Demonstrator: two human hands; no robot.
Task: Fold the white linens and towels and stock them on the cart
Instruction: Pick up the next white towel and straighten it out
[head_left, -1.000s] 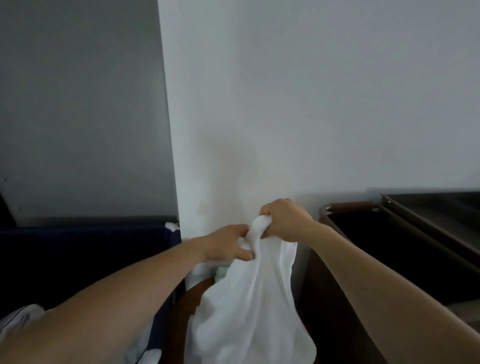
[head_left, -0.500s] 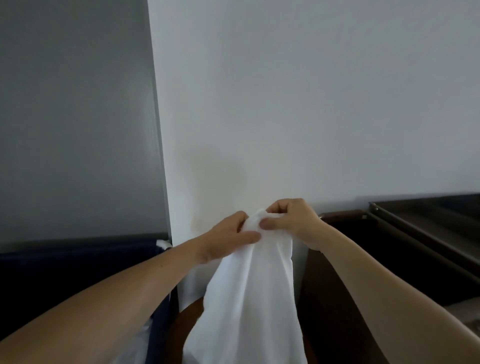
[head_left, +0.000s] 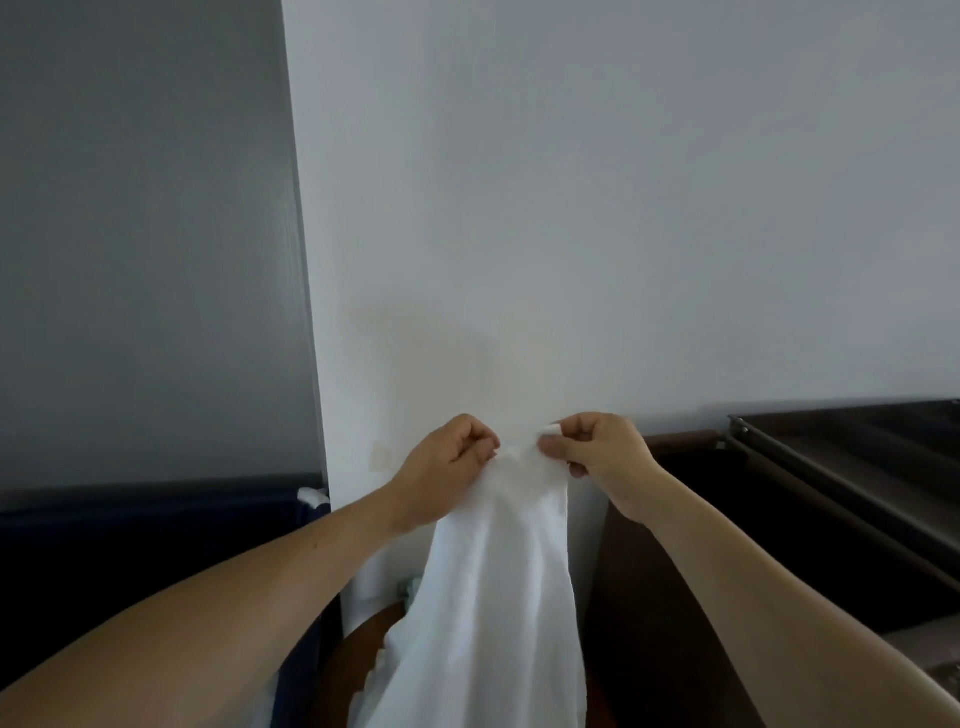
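White linen (head_left: 498, 597) is hanging in front of the person in the head view, the only view there is. It is dangling from its top edge and trailing down out of the bottom of the picture, so its lower end is not showing. It is being held up in the air against a pale wall (head_left: 571, 208), not lying on any surface, most likely so that its own weight is pulling the creases straight and the edge can be found.

The left hand (head_left: 447, 467) is curling into a loose fist and pinching the top edge between thumb and fingers. The right hand (head_left: 597, 457) is doing the same just beside it, with a small tip of cloth poking out above its thumb. The two hands are sitting close together with a short gathered span of cloth between them. That suggests they are working along the hem towards the corners, and the folding itself is not yet begun.

To the right a dark shelved unit (head_left: 831, 467) with rails is standing against the wall. It may be the cart, though the picture is not making that certain. To the left a navy bin (head_left: 156, 535) is sitting low, with a scrap of white cloth showing at its corner. A brown rounded surface (head_left: 353, 665) is showing partly behind the hanging linen.
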